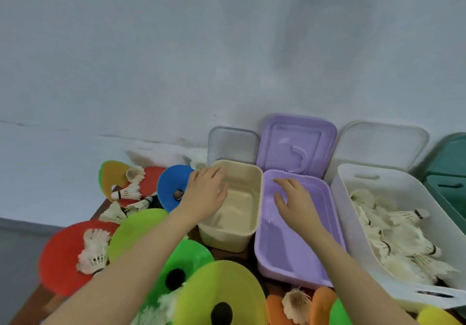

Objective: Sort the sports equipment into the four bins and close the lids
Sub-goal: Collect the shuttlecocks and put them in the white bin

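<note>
- Both hands reach forward over the bins: the left hand (205, 196) rests with loose, spread fingers on the near-left rim of the cream bin (248, 226), gripping nothing; the right hand (293, 203) hangs with relaxed, slightly bent fingers above the purple bin (285, 256), also holding nothing.
- Four bins stand in a row against the wall, long axes running from 6 toward 12 o'clock: cream, purple, white bin (353, 213), and a green bin (448, 188) cut off at 3 o'clock.
- Every visible lid stands up behind its bin, leaning on the wall; the purple lid (297, 143) shows its curved handle.
- Shuttlecocks (401, 241) fill the white bin, cork tips mostly pointing to 3 o'clock.
- Left of the bins, from 7 to 10 o'clock, flat disc cones lie scattered: a red cone (60, 256), a blue cone (171, 186), a green cone (186, 256), a yellow-green cone (222, 292).
- Loose shuttlecocks lie on and between the cones; one on the red cone (94, 251) points its cork toward 6 o'clock.
</note>
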A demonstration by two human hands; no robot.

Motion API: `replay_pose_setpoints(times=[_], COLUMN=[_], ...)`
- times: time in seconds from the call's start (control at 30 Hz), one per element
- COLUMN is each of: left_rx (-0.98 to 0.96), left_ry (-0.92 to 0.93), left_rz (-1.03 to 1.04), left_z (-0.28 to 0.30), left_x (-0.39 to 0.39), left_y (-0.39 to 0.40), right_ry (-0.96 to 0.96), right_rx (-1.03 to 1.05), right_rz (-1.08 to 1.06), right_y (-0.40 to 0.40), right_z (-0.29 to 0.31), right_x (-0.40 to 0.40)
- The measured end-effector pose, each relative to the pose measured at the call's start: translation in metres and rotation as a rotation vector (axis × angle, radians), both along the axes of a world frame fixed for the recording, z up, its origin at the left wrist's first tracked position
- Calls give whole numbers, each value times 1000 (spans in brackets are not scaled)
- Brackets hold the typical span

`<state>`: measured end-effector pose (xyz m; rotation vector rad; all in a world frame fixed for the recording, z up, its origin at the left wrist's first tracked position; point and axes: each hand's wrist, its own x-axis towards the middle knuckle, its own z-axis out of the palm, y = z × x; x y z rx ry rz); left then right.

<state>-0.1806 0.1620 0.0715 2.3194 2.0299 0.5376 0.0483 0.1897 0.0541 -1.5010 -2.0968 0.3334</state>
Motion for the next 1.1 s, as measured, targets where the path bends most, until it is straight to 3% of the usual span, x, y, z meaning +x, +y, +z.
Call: replay_pose_setpoints(times=[0.4, 0.57, 0.9, 1.1], left_rx=[-105, -165, -319, -288], left_ry=[-47, -62, 80, 14], left_rz=[153, 198, 128, 198], left_z=[-58, -92, -124, -134], left_x=[-218, -279, -313, -314], left_y=[13, 16, 42, 42], right_ry=[20, -107, -386, -317], right_rx=[-38, -30, 79, 218], right_rz=[218, 369, 400, 300], right_y=[33, 33, 33, 30], right_z=[-22, -54, -111, -129], right_x=[-219, -291, -360, -362])
